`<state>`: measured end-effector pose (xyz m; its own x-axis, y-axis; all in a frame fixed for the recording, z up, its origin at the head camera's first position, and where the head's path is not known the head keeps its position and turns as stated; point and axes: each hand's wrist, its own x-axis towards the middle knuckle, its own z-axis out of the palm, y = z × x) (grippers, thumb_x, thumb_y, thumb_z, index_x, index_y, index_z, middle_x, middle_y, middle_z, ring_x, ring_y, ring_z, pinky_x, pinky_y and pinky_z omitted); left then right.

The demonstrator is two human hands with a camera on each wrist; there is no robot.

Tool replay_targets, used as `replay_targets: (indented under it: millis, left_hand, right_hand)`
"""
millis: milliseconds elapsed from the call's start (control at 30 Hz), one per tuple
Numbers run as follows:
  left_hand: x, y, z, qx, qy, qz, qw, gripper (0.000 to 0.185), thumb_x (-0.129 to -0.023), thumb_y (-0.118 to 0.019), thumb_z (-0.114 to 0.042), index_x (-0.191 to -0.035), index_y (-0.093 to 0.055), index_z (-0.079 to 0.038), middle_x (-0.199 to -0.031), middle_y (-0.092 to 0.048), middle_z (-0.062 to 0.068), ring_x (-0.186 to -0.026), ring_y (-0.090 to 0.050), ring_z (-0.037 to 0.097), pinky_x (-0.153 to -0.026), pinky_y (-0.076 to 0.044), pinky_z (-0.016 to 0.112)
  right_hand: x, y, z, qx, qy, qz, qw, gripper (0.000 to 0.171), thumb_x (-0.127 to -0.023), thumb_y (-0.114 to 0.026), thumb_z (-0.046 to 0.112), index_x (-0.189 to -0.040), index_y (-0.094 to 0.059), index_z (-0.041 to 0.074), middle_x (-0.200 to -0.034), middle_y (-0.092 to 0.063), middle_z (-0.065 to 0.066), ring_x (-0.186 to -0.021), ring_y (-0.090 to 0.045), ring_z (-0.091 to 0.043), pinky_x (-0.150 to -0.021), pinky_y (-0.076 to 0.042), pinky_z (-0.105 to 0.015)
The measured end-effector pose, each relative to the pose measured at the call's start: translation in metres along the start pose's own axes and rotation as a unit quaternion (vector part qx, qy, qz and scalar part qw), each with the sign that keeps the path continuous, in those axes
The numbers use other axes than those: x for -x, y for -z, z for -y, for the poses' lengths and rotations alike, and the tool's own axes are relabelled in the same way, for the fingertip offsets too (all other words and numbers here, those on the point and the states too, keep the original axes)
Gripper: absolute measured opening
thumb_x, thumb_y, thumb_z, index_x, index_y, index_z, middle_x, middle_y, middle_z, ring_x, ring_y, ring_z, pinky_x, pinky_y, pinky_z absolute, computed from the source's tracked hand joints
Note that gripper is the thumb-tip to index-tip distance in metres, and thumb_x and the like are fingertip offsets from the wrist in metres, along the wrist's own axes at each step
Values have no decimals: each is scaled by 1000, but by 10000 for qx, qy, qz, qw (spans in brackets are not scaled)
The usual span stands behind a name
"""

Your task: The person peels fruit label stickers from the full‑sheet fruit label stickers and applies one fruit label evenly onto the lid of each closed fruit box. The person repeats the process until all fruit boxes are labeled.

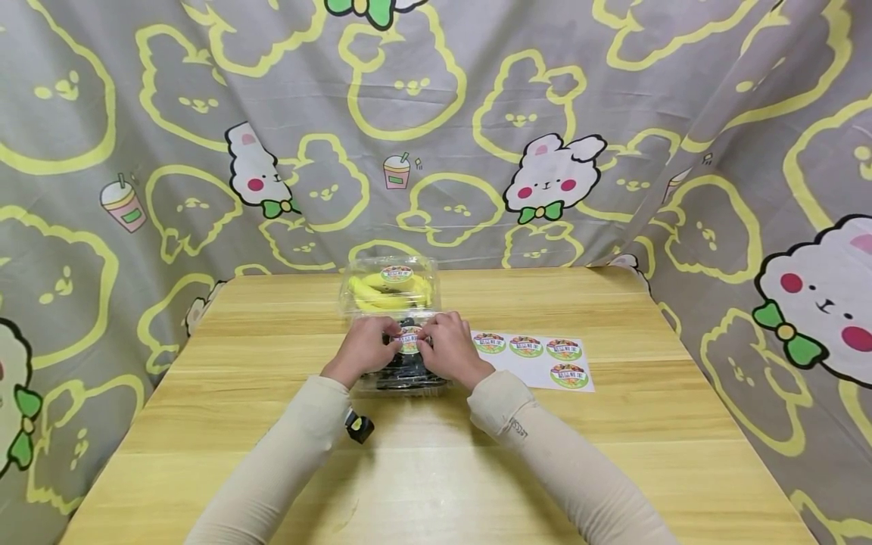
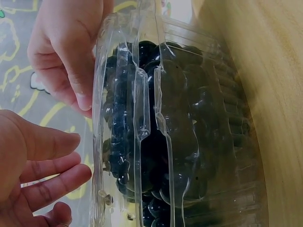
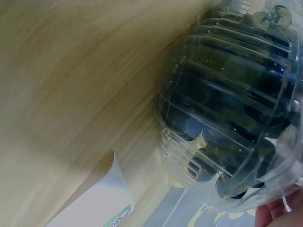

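A clear plastic box [image 1: 409, 382] of black grapes [image 2: 187, 142] stands on the table, with a round fruit-print sticker [image 1: 409, 340] on its lid. My left hand [image 1: 370, 345] is at the sticker's left side; in the left wrist view, the same left hand [image 2: 40, 175] has its thumb and fingers extended and spread near the lid. From the right, my right hand [image 1: 452, 350] touches the sticker with thumb and fingertips. Its thumb [image 2: 78, 78] points down onto the lid. Only a few right fingers [image 3: 279, 213] show in the right wrist view.
Behind the grapes stands another clear box [image 1: 346, 291] with bananas [image 1: 375, 294] and a similar sticker [image 1: 397, 273] on its lid. A white sheet [image 1: 521, 371] with several round stickers lies right of my hands. Patterned curtains [image 1: 436, 159] surround the wooden table [image 1: 647, 424].
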<state>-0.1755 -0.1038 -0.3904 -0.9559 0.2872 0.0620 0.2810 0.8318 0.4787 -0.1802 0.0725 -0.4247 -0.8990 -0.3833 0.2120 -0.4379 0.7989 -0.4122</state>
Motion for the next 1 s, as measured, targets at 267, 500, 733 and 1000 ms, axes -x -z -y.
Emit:
replay_targets:
  millis: [267, 500, 733, 1000]
  left_hand:
    - [1, 0, 3, 227, 121, -54, 9997, 26, -92, -67, -17, -113, -68, -2, -110, -68, 12, -107, -61, 32, -91, -49, 46]
    - [6, 0, 15, 1050, 569, -896, 9888, 44, -96, -59, -22, -134, -52, 0, -132, -52, 22, -121, -47, 40, -101, -39, 55]
    - [16, 0, 33, 2030, 1335, -1507, 9583, 57, -101, -48, -24, -149, -27, -2, -153, -25, 23, -136, -28, 44, -112, -23, 56]
    - [36, -6, 48, 2581, 2146, -1637, 9277, 63, -103, -37, -28, -152, -14, 4, -156, -15, 26, -142, -15, 42, -116, -13, 50]
  right_hand:
    - [1, 0, -2, -393, 67, -196, 9990, 17, -95, -60, 23, -104, -72, 14, -113, -63, -3, -110, -48, -27, -94, -38, -45]
    - [4, 3, -9, -1512, -466, -613, 9855, 38, -97, -58, 19, -132, -54, 4, -130, -56, -12, -123, -46, -31, -106, -34, -50]
    - [14, 6, -19, -2726, -1396, -1027, 9464, 51, -98, -55, 24, -141, -41, 1, -142, -47, -15, -130, -42, -34, -106, -35, -52]
    - [30, 1, -23, -3485, -2360, -905, 9026, 58, -100, -52, 29, -145, -31, -3, -147, -38, -19, -133, -38, -36, -109, -33, -50]
